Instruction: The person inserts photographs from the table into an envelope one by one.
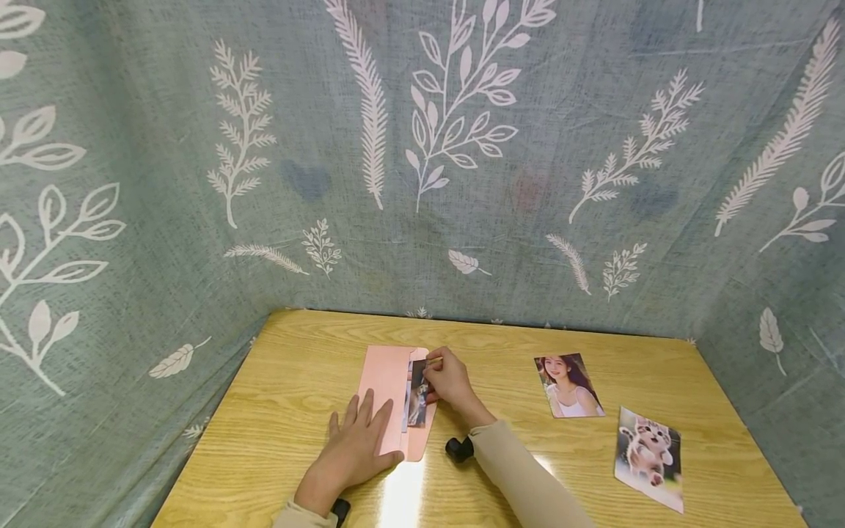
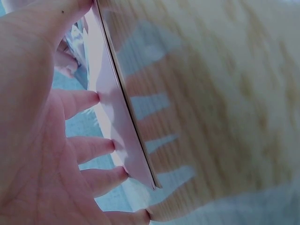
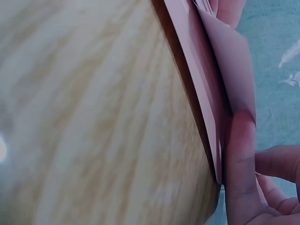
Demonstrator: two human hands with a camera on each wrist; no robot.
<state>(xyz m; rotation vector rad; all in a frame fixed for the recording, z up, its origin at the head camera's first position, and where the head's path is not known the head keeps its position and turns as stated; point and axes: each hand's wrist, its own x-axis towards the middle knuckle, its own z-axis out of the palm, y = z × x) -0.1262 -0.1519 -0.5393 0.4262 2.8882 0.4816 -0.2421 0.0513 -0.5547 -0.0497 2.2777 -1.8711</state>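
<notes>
A pink envelope (image 1: 384, 374) lies on the table, its flap side facing right. My left hand (image 1: 350, 447) rests on it with fingers spread, and the left wrist view shows fingertips (image 2: 107, 145) touching its surface. At the envelope's right-hand opening, my right hand (image 1: 451, 380) pinches a dark photo (image 1: 418, 396) with an animal on it. This photo is partly inside the envelope, and the edge of another print shows beside it. In the right wrist view, the thumb (image 3: 241, 164) lies against the photo's pale back (image 3: 232, 65), above the flap.
On the right side of the table (image 1: 277, 411) lie two more photos: a portrait of a person (image 1: 569, 389) and, nearer the front, a kitten picture (image 1: 650, 455). A leaf-patterned cloth (image 1: 396, 242) hangs behind the table and at both sides.
</notes>
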